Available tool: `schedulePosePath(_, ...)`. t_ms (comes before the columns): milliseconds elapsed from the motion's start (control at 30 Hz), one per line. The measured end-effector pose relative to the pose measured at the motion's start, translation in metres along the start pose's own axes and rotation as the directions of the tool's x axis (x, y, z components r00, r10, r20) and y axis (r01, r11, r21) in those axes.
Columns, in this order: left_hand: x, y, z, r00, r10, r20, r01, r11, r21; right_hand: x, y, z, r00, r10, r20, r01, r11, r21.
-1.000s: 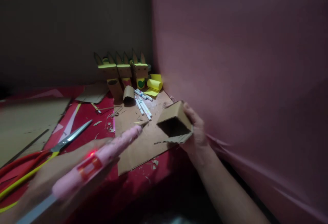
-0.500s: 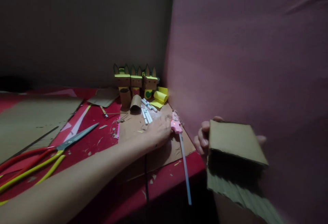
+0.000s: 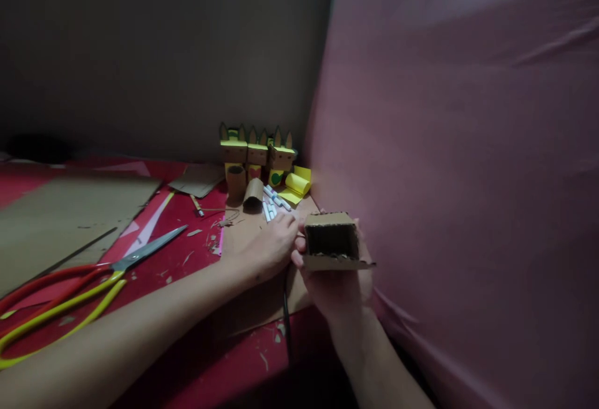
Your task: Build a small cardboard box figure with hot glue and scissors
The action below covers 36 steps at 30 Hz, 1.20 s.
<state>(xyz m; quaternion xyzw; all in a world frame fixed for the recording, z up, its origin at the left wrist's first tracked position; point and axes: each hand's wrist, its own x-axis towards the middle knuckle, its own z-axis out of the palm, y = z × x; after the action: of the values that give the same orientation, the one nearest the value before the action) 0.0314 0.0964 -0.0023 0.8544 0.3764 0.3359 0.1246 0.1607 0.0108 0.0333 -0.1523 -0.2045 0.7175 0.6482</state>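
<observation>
The box (image 3: 331,240) sat in the right hand (image 3: 337,290), its open end facing the person, towards the right side of the counter (image 3: 201,248). Too tight a squeeze might have buckled its walls; a knock could have bent the jutting flap (image 3: 333,263). The right hand's fingers wrapped around it. The left hand (image 3: 277,237), just beside, was half-curled; its grasp could not be told.
</observation>
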Motion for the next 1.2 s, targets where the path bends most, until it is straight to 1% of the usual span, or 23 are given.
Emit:
schedulePosePath(33, -0.005, -0.001, -0.011, 1.000, -0.009, -0.005, 0.009, 0.999, -0.034, 0.003, -0.001, 0.000, 0.999, -0.001, -0.032, 0.001, 1.000, -0.004)
schedulePosePath(100, -0.015, -0.002, -0.035, 0.996, -0.063, -0.060, 0.056, 0.992, -0.109, 0.009, -0.001, 0.000, 0.996, -0.026, -0.085, 0.025, 1.000, -0.011)
schedulePosePath(133, -0.021, 0.000, -0.047, 0.991, -0.093, -0.093, 0.079, 0.985, -0.151, 0.012, 0.000, 0.000, 0.995, -0.047, -0.089, 0.046, 0.999, -0.013)
schedulePosePath(167, -0.027, 0.002, -0.059, 0.985, -0.139, -0.101, 0.113, 0.968, -0.223, 0.014, 0.001, 0.000, 0.995, -0.067, -0.079, 0.066, 0.998, -0.018)
schedulePosePath(200, -0.033, 0.004, -0.069, 0.968, -0.232, -0.097, 0.175, 0.897, -0.407, 0.016, 0.004, 0.000, 0.995, -0.085, -0.059, 0.083, 0.996, -0.027)
schedulePosePath(233, -0.040, 0.007, -0.077, 0.959, -0.276, -0.057, 0.200, 0.811, -0.550, 0.018, 0.007, 0.001, 0.994, -0.101, -0.038, 0.100, 0.994, -0.043)
schedulePosePath(267, -0.048, 0.011, -0.083, 0.954, -0.297, -0.031, 0.207, 0.732, -0.649, 0.020, 0.012, 0.001, 0.993, -0.113, -0.020, 0.111, 0.992, -0.063)
schedulePosePath(300, -0.055, 0.013, -0.087, 0.953, -0.303, 0.010, 0.221, 0.672, -0.707, 0.023, 0.017, 0.002, 0.993, -0.118, -0.007, 0.117, 0.989, -0.085)
schedulePosePath(333, -0.061, 0.016, -0.088, 0.952, -0.302, 0.057, 0.247, 0.640, -0.728, 0.025, 0.023, 0.002, 0.992, -0.124, -0.001, 0.123, 0.987, -0.103)
schedulePosePath(367, -0.068, 0.017, -0.087, 0.946, -0.307, 0.103, 0.283, 0.628, -0.725, 0.028, 0.029, 0.002, 0.992, -0.127, 0.001, 0.127, 0.985, -0.116)
schedulePosePath(433, -0.078, 0.016, -0.080, 0.926, -0.338, 0.170, 0.357, 0.629, -0.691, 0.035, 0.041, 0.000, 0.994, -0.111, -0.003, 0.110, 0.986, -0.127)
schedulePosePath(500, -0.086, 0.009, -0.070, 0.907, -0.386, 0.171, 0.392, 0.622, -0.678, 0.042, 0.049, -0.004, 0.999, -0.047, -0.028, 0.042, 0.988, -0.148)
schedulePosePath(600, -0.094, -0.004, -0.060, 0.874, -0.455, 0.171, 0.436, 0.578, -0.690, 0.049, 0.052, -0.012, 0.998, -0.045, -0.039, 0.039, 0.987, -0.155)
schedulePosePath(667, -0.096, -0.009, -0.060, 0.863, -0.480, 0.159, 0.444, 0.568, -0.693, 0.051, 0.053, -0.015, 0.998, -0.046, -0.046, 0.039, 0.989, -0.144)
schedulePosePath(767, -0.093, -0.008, -0.063, 0.860, -0.485, 0.157, 0.440, 0.549, -0.711, 0.052, 0.056, -0.014, 0.998, 0.002, -0.058, -0.009, 0.992, -0.124)
schedulePosePath(867, -0.088, -0.003, -0.063, 0.872, -0.434, 0.226, 0.430, 0.460, -0.777, 0.051, 0.061, -0.014, 0.995, 0.097, 0.001, -0.096, 0.985, -0.143)
schedulePosePath(933, -0.085, -0.001, -0.062, 0.886, -0.410, 0.215, 0.395, 0.428, -0.813, 0.050, 0.064, -0.016, 0.989, 0.143, 0.038, -0.134, 0.977, -0.165)
schedulePosePath(1000, -0.085, -0.003, -0.060, 0.895, -0.419, 0.155, 0.352, 0.450, -0.821, 0.049, 0.065, -0.019, 0.988, 0.149, 0.045, -0.138, 0.971, -0.193)
schedulePosePath(1067, -0.086, -0.008, -0.059, 0.901, -0.421, 0.106, 0.331, 0.510, -0.794, 0.050, 0.066, -0.023, 0.991, 0.127, 0.043, -0.114, 0.965, -0.235)
schedulePosePath(1100, -0.087, -0.011, -0.058, 0.909, -0.407, 0.086, 0.318, 0.547, -0.774, 0.050, 0.065, -0.025, 0.993, 0.110, 0.045, -0.094, 0.961, -0.260)
schedulePosePath(1200, -0.090, -0.021, -0.054, 0.941, -0.339, 0.000, 0.252, 0.698, -0.671, 0.051, 0.063, -0.032, 0.998, 0.022, 0.054, -0.001, 0.936, -0.352)
